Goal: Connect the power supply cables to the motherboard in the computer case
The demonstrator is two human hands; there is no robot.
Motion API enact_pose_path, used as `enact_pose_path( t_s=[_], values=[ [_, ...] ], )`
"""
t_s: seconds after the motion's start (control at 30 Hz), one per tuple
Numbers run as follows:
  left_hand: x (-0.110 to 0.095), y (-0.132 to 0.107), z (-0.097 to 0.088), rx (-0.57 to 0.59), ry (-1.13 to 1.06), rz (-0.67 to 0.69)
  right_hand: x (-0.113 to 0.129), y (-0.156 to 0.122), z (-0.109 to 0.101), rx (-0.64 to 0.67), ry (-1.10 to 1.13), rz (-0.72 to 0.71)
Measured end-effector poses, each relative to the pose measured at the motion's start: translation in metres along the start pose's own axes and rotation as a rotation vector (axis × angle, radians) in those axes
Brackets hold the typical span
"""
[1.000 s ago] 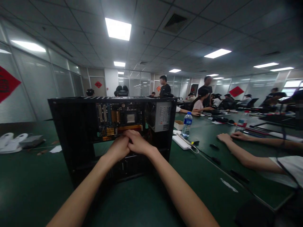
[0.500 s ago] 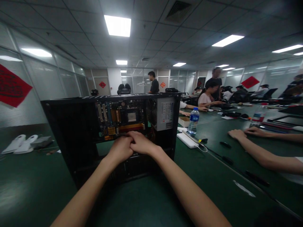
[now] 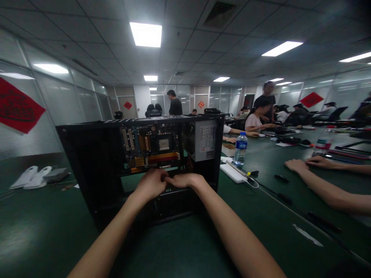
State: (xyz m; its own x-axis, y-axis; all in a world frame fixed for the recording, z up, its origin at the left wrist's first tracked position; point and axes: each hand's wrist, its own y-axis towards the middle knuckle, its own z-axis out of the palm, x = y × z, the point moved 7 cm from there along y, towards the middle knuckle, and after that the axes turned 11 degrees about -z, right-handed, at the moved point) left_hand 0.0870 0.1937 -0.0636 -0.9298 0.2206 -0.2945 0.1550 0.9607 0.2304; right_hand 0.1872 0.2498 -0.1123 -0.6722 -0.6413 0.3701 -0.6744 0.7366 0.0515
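An open black computer case [image 3: 92, 162] stands on the green table [image 3: 179, 247] in front of me, its motherboard [image 3: 150, 148] and grey power supply [image 3: 203, 141] showing. Both my hands reach into its lower opening. My left hand [image 3: 152, 183] is curled with fingers closed, touching my right hand [image 3: 187, 180], which lies knuckles-up with fingers bent. Anything between the fingers is hidden.
A water bottle [image 3: 240, 148], a white power strip [image 3: 233, 173] and small dark items lie to the right. A neighbour's forearms [image 3: 321, 185] rest on the table at right. White objects [image 3: 30, 177] sit at far left. Other people sit and stand behind.
My hands have dropped slightly lower at the case's opening, and the right hand has slid off the left to lie beside it. The view has turned a little.
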Motion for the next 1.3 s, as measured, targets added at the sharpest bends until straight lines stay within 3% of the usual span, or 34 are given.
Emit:
enact_pose_path(
  t_s=[0.07,0.13,0.43,0.5,0.6,0.73,0.8,0.93,1.03,1.1,1.2,1.3],
  values=[
    [0.002,0.002,-0.002,-0.031,-0.041,-0.012,-0.008,-0.004,0.009,0.158,-0.043,0.074],
    [0.003,0.002,-0.004,-0.068,-0.052,-0.020,-0.009,-0.006,0.013,0.237,-0.065,0.090],
    [0.004,-0.002,-0.009,-0.116,-0.056,-0.032,0.004,-0.008,0.009,0.197,-0.157,0.067],
    [0.005,-0.001,-0.009,-0.132,-0.065,-0.023,0.011,-0.007,0.003,0.103,-0.148,-0.012],
    [0.006,0.001,-0.013,-0.179,-0.139,0.000,0.022,-0.003,-0.012,-0.157,-0.033,-0.124],
    [0.012,0.002,-0.030,-0.265,-0.342,0.005,0.017,0.001,-0.036,-0.517,0.301,-0.085],
    [0.017,0.000,-0.045,-0.316,-0.442,-0.006,0.015,0.002,-0.042,-0.601,0.531,-0.090],
    [0.022,-0.009,-0.076,-0.367,-0.557,-0.002,0.022,0.000,-0.043,-0.521,0.860,-0.129],
    [0.022,-0.015,-0.092,-0.378,-0.605,0.025,0.037,-0.010,-0.049,-0.471,0.890,-0.180],
    [0.022,-0.016,-0.096,-0.353,-0.621,0.044,0.050,-0.017,-0.055,-0.445,0.841,-0.231],
    [0.018,-0.016,-0.092,-0.215,-0.630,0.064,0.067,-0.028,-0.063,-0.406,0.803,-0.286],
    [0.018,-0.017,-0.089,-0.115,-0.690,0.042,0.072,-0.037,-0.071,-0.409,0.803,-0.256]
  ],
)
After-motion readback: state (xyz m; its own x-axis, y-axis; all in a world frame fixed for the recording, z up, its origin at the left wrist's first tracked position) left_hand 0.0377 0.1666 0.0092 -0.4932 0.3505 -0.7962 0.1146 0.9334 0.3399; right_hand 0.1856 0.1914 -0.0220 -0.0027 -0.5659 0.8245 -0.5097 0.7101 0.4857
